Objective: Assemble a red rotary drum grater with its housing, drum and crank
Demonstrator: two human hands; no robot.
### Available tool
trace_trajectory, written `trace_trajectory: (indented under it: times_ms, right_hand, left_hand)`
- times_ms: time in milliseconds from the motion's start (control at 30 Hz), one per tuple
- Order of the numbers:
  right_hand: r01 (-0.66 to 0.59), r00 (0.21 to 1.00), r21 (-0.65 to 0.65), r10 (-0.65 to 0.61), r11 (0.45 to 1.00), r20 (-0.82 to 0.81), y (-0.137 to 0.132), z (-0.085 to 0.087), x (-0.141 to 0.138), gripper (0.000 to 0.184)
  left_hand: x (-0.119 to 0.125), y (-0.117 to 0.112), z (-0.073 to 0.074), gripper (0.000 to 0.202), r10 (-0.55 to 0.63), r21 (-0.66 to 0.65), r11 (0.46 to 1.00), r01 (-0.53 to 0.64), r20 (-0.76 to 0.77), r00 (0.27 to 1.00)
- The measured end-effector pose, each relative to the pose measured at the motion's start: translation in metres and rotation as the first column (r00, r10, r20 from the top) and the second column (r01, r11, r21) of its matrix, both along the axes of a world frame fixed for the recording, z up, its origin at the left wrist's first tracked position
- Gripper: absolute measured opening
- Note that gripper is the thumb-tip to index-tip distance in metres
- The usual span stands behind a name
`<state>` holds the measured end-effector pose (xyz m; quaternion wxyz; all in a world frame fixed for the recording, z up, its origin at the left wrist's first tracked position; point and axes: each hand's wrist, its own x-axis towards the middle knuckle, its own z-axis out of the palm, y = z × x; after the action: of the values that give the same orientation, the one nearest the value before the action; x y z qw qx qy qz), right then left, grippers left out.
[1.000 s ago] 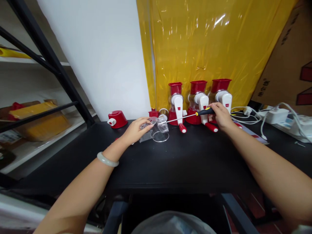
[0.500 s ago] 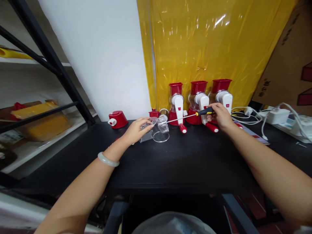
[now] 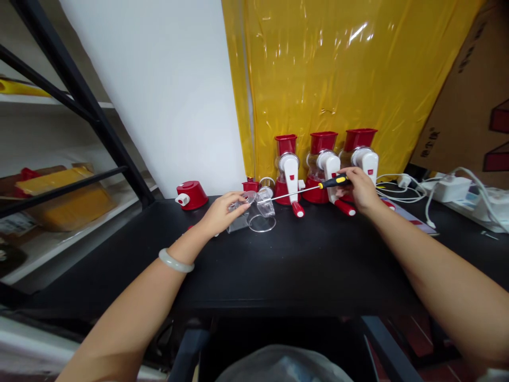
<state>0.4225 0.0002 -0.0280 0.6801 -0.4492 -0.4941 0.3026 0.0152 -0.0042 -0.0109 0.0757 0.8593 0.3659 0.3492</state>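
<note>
My left hand (image 3: 227, 211) is closed on a clear plastic housing (image 3: 262, 223) that lies on its side on the black table (image 3: 286, 270). In my right hand (image 3: 358, 188) is a screwdriver (image 3: 333, 181) with a black and yellow handle. Its long metal shaft runs left, and the tip meets the clear housing near a small part of it; the exact contact is too small to make out. Behind the housing are a metal grating drum (image 3: 266, 184) and a small red part (image 3: 250, 186). Another red part is mostly hidden under my left wrist.
Three red and white hand-crank graters (image 3: 287, 159) stand along the back. A red base with a white knob (image 3: 191, 194) sits at the back left. White cables and a power strip (image 3: 491, 204) lie at the right. A black-framed shelf (image 3: 79, 90) borders the left side.
Almost nothing differs. The whole view has shifted very slightly; both hands, the screwdriver and the clear housing keep their places relative to each other.
</note>
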Motion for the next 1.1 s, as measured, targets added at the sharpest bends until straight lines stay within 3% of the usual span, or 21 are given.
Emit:
trace_trajectory:
  times_ms: [200,367,667,767,900,1100]
  right_hand:
    - [-0.008,1.000,0.030,0.007,1.000,0.022,0.0002,-0.0020,-0.0002,0.031]
    - [-0.035,0.999,-0.036,0.034,0.999,-0.033,0.0028,-0.0002,-0.0003,0.023]
    - [0.001,0.999,0.042,-0.003,0.999,0.046,0.0001,-0.0015,-0.0005,0.028]
    - [0.006,1.000,0.014,-0.006,1.000,0.022,0.0005,-0.0024,-0.0012,0.029]
    - [-0.033,0.999,-0.001,0.033,0.999,-0.038,0.0022,-0.0024,-0.0010,0.024]
    - [-0.008,1.000,0.009,0.008,1.000,0.005,0.0032,-0.0019,0.0002,0.018]
  left_hand:
    - [-0.0015,0.0017,-0.0017,0.031,0.000,0.002,1.000,0.000,-0.007,1.000]
    - [-0.0011,0.0012,-0.0009,0.031,-0.005,0.007,1.000,0.005,-0.008,1.000]
    - [-0.0008,0.0009,-0.0004,0.033,-0.001,0.005,1.000,0.002,-0.005,1.000]
    - [-0.0004,0.0005,-0.0005,0.033,0.005,-0.003,1.000,-0.005,-0.003,1.000]
    - [-0.0003,0.0000,-0.0005,0.032,0.004,-0.004,1.000,-0.004,-0.003,1.000]
    - [-0.0007,0.0007,-0.0007,0.031,0.002,0.008,1.000,-0.002,-0.001,1.000]
